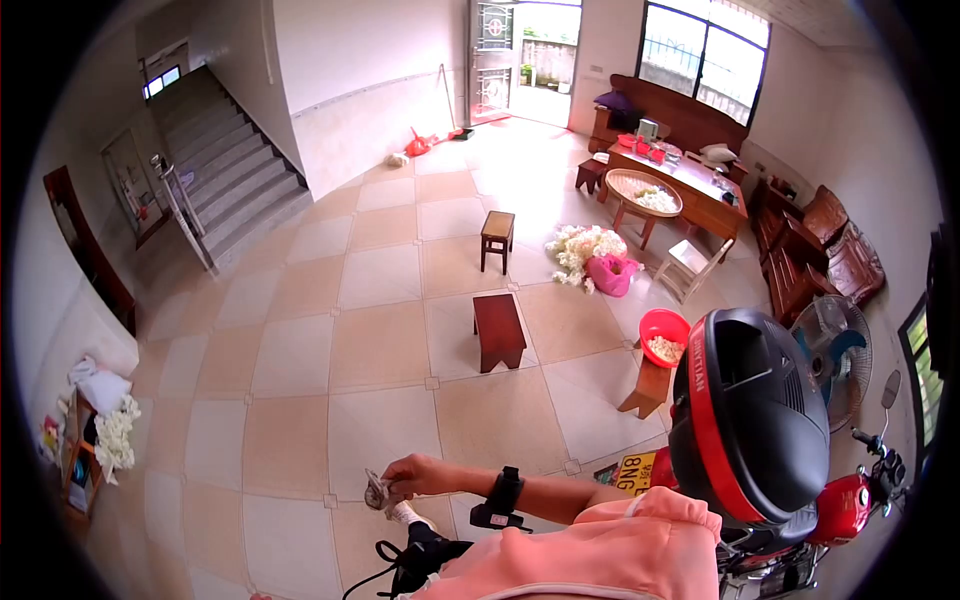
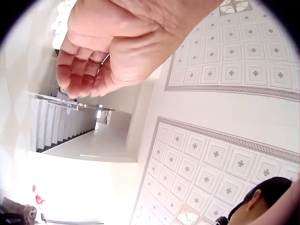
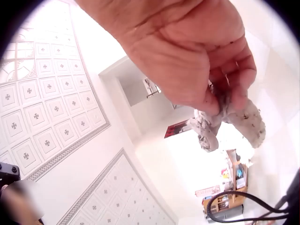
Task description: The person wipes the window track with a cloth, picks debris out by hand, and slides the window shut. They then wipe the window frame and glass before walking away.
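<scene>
My right hand (image 1: 412,477) reaches out over the tiled floor, a black strapped device on its wrist. It pinches a crumpled, grey-white, rag-like thing (image 1: 377,490) between thumb and fingers. In the right wrist view two stained lobes of this rag-like thing (image 3: 248,125) hang out below the fingertips, with its middle hidden in the grip. My left hand (image 2: 117,47) shows in the left wrist view, its fingers loosely bent and nothing held in them. A foot in a light shoe (image 1: 412,515) is below the right hand in the head view.
A motorcycle with a black top box (image 1: 755,415) stands close on the right. Ahead are a red-brown stool (image 1: 499,330), a taller stool (image 1: 497,240), a red basin (image 1: 663,325) on a bench, and a pink bag (image 1: 612,275) beside a white heap. Stairs (image 1: 225,170) rise at left.
</scene>
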### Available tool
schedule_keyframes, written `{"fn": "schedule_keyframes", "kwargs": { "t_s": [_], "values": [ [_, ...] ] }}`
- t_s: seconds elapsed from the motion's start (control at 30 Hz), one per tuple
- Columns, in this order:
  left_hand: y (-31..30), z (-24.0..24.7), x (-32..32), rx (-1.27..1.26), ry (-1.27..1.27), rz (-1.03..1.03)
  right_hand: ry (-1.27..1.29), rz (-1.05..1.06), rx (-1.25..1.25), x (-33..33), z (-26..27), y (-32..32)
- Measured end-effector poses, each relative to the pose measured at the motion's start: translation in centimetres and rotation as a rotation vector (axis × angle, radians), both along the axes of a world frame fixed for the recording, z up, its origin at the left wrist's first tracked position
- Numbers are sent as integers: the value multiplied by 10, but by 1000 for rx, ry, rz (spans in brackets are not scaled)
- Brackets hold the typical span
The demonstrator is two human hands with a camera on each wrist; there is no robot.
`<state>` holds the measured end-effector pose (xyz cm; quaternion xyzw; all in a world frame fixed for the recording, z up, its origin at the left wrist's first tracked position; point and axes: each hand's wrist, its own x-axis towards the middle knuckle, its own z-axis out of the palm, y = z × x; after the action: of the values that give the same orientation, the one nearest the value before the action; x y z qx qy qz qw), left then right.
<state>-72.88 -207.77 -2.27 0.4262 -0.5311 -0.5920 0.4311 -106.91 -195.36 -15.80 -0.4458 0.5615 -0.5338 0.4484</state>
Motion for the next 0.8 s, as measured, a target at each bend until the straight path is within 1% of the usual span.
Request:
{"fn": "schedule_keyframes", "kwargs": {
  "t_s": [0.1, 0.17, 0.23, 0.3, 0.33, 0.37, 0.4, 0.43, 0.5, 0.57, 0.63, 0.8],
  "values": [
    [-85, -5, -57, -80, 17, -110, -29, -112, 20, -57, -8, -36],
    [-136, 4, -99, -108, 21, -155, -75, -184, -21, -94, -11, -56],
    [-189, 9, -149, -151, 23, -232, -117, -346, -18, -130, -14, -77],
    [-240, 9, -203, -211, 30, -327, -56, -465, 11, -158, 0, -84],
    [-258, 11, -232, -170, 29, -377, -94, -531, 1, -173, 1, -87],
    [-274, 11, -260, -185, 43, -478, -144, -599, -8, -182, -2, -88],
    [-282, 15, -287, -192, 34, -572, -208, -672, -17, -179, -2, -85],
    [-288, 21, -315, -213, -1, -651, -191, -733, 26, -183, 1, -80],
    [-297, 24, -369, -218, -27, -755, -253, -811, 32, -197, -11, -69],
    [-298, 26, -424, -221, -30, -854, -252, -941, 50, -215, -26, -63],
    [-301, 20, -471, -228, -26, -925, -267, -1056, 77, -233, -34, -55],
    [-303, 16, -577, -280, -32, -1015, -298, -1175, 67, -308, -44, -46]
  ]
}}
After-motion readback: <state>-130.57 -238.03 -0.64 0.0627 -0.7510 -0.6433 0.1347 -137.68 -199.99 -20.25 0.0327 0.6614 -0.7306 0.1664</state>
